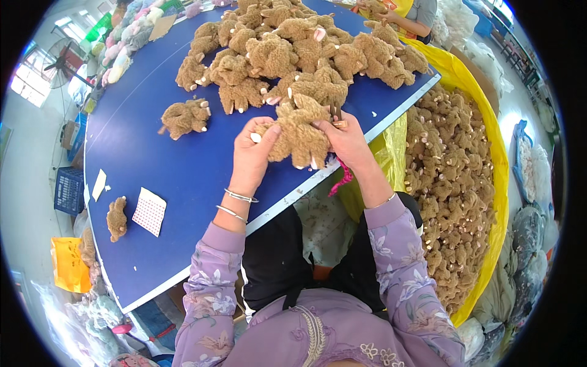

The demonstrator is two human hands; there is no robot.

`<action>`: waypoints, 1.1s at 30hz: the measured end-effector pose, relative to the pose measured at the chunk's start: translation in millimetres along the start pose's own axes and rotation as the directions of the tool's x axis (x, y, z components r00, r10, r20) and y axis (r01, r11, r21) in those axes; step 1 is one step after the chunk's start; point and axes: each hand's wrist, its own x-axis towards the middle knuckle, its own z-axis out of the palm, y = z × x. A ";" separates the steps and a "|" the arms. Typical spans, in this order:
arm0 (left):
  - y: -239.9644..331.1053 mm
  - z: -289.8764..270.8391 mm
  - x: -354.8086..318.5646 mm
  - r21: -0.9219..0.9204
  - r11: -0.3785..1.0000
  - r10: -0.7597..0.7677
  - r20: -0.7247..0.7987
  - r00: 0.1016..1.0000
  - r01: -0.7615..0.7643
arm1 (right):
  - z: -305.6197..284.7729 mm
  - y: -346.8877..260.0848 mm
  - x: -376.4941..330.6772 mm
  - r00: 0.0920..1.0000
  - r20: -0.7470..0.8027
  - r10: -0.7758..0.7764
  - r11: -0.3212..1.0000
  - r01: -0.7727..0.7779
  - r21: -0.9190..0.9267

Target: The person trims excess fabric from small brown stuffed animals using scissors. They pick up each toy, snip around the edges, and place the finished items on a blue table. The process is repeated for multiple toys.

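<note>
A brown curly plush piece (299, 131) with small white-pink tips is held over the table's near edge, between both my hands. My left hand (254, 147) pinches its left side, thumb on top. On its right side my right hand (348, 140) is closed, thumb pressed on the plush. A slim dark tool (335, 111) sticks up from that hand, its kind mostly hidden by the fingers. Below the right hand hangs a bright pink cord (343, 178). Just beyond lies a big heap of similar plush pieces (269, 55).
On the blue table (183, 165) lie a single plush piece (185, 118), a smaller one (117, 218) and a dotted white sheet (149, 211). At the right, a yellow bag (498, 177) is full of plush pieces. Another person's hand (391, 17) shows at the far side.
</note>
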 end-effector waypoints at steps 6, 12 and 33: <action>9.3 -7.3 -0.1 -0.050 0.999 -0.010 0.014 1.000 0.010 | -10.4 -12.3 -3.2 0.985 0.010 0.170 0.985 -0.170 0.021; 23.4 6.0 -6.6 0.540 0.775 0.291 0.158 0.943 -0.330 | -11.4 -5.5 -1.3 0.997 -0.008 0.083 0.992 -0.081 0.100; 10.9 21.2 -5.7 -0.369 0.913 -0.189 0.000 0.982 0.176 | 34.8 -16.5 -30.2 0.982 0.064 -0.179 0.915 0.190 -0.356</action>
